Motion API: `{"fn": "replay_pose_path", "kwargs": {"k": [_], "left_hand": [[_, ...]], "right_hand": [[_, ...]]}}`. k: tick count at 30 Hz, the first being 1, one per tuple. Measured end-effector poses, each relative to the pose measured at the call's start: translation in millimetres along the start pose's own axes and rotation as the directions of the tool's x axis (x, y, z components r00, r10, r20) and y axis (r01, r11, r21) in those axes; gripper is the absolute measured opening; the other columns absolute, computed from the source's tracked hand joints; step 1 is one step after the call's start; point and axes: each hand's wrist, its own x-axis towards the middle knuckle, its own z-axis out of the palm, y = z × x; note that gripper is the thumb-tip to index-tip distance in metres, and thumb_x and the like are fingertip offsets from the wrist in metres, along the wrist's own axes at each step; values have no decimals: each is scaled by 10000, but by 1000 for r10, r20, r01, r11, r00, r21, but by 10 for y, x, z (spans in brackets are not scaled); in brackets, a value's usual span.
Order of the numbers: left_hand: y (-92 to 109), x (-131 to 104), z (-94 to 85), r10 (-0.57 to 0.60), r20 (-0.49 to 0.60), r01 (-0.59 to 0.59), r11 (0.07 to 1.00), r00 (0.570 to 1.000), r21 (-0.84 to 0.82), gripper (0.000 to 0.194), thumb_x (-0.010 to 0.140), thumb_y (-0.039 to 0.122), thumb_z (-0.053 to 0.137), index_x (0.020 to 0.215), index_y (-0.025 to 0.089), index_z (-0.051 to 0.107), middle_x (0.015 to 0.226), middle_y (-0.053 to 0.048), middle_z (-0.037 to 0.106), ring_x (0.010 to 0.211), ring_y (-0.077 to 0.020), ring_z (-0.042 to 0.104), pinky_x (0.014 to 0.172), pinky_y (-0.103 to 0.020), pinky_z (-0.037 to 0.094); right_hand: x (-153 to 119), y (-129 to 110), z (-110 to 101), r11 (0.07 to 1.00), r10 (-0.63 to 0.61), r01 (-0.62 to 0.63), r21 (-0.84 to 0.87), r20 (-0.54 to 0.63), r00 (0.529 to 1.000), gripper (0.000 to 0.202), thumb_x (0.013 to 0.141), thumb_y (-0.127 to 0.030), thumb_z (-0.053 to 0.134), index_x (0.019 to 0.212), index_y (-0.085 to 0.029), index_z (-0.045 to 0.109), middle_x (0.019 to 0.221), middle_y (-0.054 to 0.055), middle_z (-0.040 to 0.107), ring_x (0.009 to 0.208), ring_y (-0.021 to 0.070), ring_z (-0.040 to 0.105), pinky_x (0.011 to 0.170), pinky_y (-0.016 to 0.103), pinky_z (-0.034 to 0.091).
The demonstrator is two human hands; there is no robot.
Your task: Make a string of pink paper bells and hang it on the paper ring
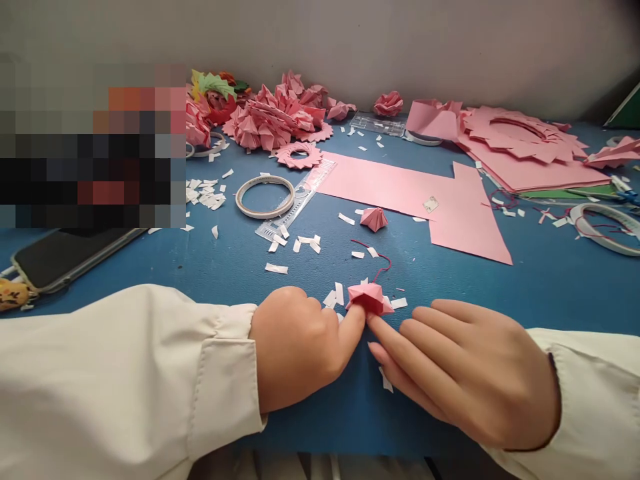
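A small folded pink paper piece (367,295) lies on the blue table in front of me, its open hollow facing me. My left hand (303,340) is curled, one extended digit pressing into that hollow. From the other side, my right hand (470,367) reaches in with fingers stretched out; its index fingertip touches the paper's near edge, and the thumb is apart below. A dark pink thread (385,263) runs from behind the piece. Another small folded pink paper piece (374,219) sits farther back, touching neither hand.
White paper scraps (277,269) surround the work. Beyond them are a tape roll (265,197), a clear ruler (280,223) and cut pink paper (385,187). Folded pink paper shapes (265,120) are piled along the wall. A phone (75,257) lies left, another tape roll (607,230) right.
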Motion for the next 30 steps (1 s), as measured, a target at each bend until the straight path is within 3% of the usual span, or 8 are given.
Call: {"fn": "replay_pose_path", "kwargs": {"k": [4, 9, 16, 20, 23, 26, 30], "left_hand": [[-9, 9, -36, -51, 98, 61, 992, 994, -107, 195, 835, 127, 406, 981, 101, 533, 494, 21, 530, 380, -175, 478, 381, -302, 198], [-19, 66, -149, -161, 274, 240, 928, 948, -284, 202, 854, 144, 356, 924, 149, 546, 555, 12, 577, 442, -176, 524, 424, -297, 232], [-23, 117, -228, -256, 334, 381, 836, 907, -396, 254, 872, 164, 331, 935, 171, 576, 611, 5, 622, 510, -177, 574, 460, -281, 330], [-2, 109, -194, -234, 312, 341, 872, 921, -352, 238, 865, 154, 335, 883, 170, 572, 587, 11, 603, 485, -170, 559, 444, -289, 315], [37, 83, -148, -149, 226, 192, 963, 963, -187, 254, 849, 128, 358, 1004, 104, 558, 562, -1, 581, 430, -185, 520, 403, -307, 282], [57, 60, -132, -52, 176, 67, 995, 983, -80, 318, 826, 120, 403, 1109, 19, 509, 565, -12, 574, 413, -194, 505, 377, -318, 288], [30, 59, -171, -59, 170, 84, 986, 984, -143, 256, 826, 127, 418, 1028, 50, 554, 583, -1, 582, 426, -190, 529, 372, -325, 320]], "right_hand": [[38, -21, 33, 998, 30, -29, -57, 10, 1000, 174, 856, -174, 537, 826, -53, 658, 481, 6, 543, 425, 126, 452, 444, 302, 312], [38, -31, 22, 996, 55, -54, -72, 6, 998, 168, 845, -157, 544, 832, -36, 660, 501, 15, 550, 434, 139, 464, 436, 308, 308], [41, -84, 59, 994, 106, -106, -22, 8, 994, 192, 845, -152, 541, 888, -12, 664, 538, 29, 581, 447, 155, 484, 433, 319, 339], [39, -109, 77, 987, 158, -158, -7, 19, 987, 205, 856, -153, 518, 893, -19, 668, 639, 77, 661, 487, 170, 543, 466, 328, 384], [36, -98, 80, 985, 173, -174, 6, 20, 985, 212, 866, -136, 482, 859, -39, 670, 708, 97, 689, 524, 174, 579, 479, 324, 405], [28, -79, 76, 984, 177, -178, 14, 51, 983, 232, 878, -135, 447, 872, -51, 663, 746, 100, 697, 524, 170, 584, 467, 320, 408], [19, -72, 70, 986, 169, -169, -4, 64, 984, 249, 881, -119, 419, 936, -31, 645, 734, 99, 690, 524, 164, 586, 462, 313, 418]]}}
